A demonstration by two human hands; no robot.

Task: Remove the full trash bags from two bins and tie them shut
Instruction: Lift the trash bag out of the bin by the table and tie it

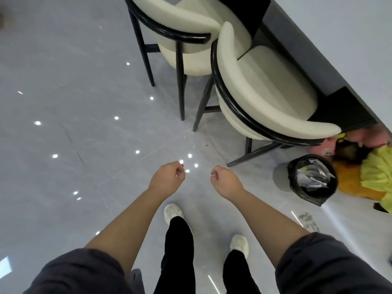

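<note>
**Beside the table, one full bin; both hands clenched and empty**

Low at the right, on the grey floor (63, 102), stands a bin (291, 177) lined with a black bag (314, 199) folded over its rim. Crumpled paper (311, 175) fills the bag to the top. The bin sits just beside the leg of the near chair (265, 98) and close to the end of the white table (339, 39), with yellow and pink toys (373, 172) lying behind it.

Both arms reach forward over the floor, well apart from the bin. The left hand (167, 177) has its fingers curled into a loose fist, and nothing shows in it. The right hand (226, 181) is curled the same way, also empty as far as can be seen. The two fists are near each other but not touching.

A second chair (180, 24) stands farther along the table. Below the arms are two white shoes (172, 211).
</note>
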